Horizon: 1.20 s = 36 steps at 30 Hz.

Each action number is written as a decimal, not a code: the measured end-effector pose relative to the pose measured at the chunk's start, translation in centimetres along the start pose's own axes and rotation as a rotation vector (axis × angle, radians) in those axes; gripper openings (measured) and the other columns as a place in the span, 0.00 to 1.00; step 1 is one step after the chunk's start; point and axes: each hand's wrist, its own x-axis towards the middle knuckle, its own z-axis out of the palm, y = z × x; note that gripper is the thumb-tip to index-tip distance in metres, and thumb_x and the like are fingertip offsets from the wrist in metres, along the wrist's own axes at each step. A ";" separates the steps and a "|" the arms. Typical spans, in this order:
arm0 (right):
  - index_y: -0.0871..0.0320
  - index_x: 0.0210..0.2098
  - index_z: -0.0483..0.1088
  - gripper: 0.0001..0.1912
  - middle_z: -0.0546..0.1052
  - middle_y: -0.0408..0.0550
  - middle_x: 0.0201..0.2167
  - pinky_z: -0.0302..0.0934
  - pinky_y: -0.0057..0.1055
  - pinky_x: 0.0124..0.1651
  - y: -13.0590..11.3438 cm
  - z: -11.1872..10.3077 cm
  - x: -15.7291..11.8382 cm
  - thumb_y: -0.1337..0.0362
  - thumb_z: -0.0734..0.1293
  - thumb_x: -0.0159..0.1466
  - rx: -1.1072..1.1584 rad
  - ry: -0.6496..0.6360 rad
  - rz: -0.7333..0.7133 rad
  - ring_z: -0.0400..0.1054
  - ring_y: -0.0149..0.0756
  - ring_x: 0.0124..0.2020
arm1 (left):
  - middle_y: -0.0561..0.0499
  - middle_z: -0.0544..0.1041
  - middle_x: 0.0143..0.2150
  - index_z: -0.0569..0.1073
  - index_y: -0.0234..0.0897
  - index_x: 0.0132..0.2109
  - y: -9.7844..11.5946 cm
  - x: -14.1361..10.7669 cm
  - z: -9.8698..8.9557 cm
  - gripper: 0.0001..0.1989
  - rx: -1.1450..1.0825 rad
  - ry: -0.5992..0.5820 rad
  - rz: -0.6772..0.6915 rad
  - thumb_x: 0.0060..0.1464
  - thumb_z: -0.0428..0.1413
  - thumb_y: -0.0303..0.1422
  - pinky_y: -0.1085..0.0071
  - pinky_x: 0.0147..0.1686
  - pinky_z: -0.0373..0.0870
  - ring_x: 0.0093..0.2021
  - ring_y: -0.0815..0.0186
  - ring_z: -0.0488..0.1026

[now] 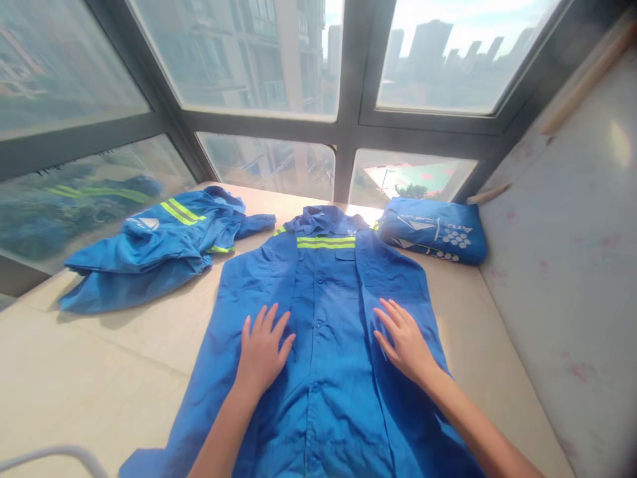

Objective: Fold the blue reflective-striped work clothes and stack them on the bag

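A blue work jacket (pixel 341 345) lies front up on the pale ledge, its collar toward the window. Yellow-green reflective tape crosses its chest and buttons run down the middle. Both sleeves rest lengthwise over the body. My left hand (pixel 263 342) lies flat with spread fingers on the sleeve at the left. On the sleeve at the right rests my right hand (pixel 402 337), open, its fingers a little apart. Neither hand grips the cloth. The jacket's lower end runs out of view at the bottom.
To the left lies a crumpled blue garment (pixel 164 239) with reflective tape. A folded blue bundle (pixel 432 229) with white print sits at the back right, close to the wall (pixel 562 265). Windows with a grey frame (pixel 351 99) border the ledge (pixel 124 362). A white tube-like thing (pixel 54 451) shows at bottom left.
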 end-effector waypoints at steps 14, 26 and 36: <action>0.58 0.68 0.62 0.30 0.57 0.57 0.72 0.43 0.56 0.72 -3.5 2.8 1.9 0.54 0.59 0.70 -0.067 -0.040 0.092 0.48 0.53 0.73 | 0.43 0.60 0.73 0.64 0.45 0.70 -2.8 2.8 1.8 0.28 0.064 0.013 0.030 0.67 0.44 0.45 0.44 0.68 0.53 0.73 0.46 0.53; 0.54 0.66 0.62 0.32 0.69 0.61 0.62 0.62 0.51 0.65 2.4 0.3 -9.2 0.52 0.61 0.64 0.319 0.345 0.508 0.65 0.52 0.64 | 0.43 0.76 0.57 0.73 0.47 0.59 14.6 -5.2 -1.7 0.19 -0.738 -0.092 0.340 0.62 0.50 0.34 0.59 0.60 0.71 0.57 0.58 0.73; 0.57 0.54 0.73 0.36 0.81 0.56 0.45 0.72 0.43 0.49 0.1 -0.4 -16.5 0.43 0.70 0.52 0.897 0.213 0.977 0.78 0.51 0.44 | 0.40 0.74 0.56 0.69 0.36 0.59 23.8 -9.2 0.4 0.24 -0.892 -0.442 0.478 0.54 0.54 0.28 0.53 0.57 0.70 0.55 0.52 0.72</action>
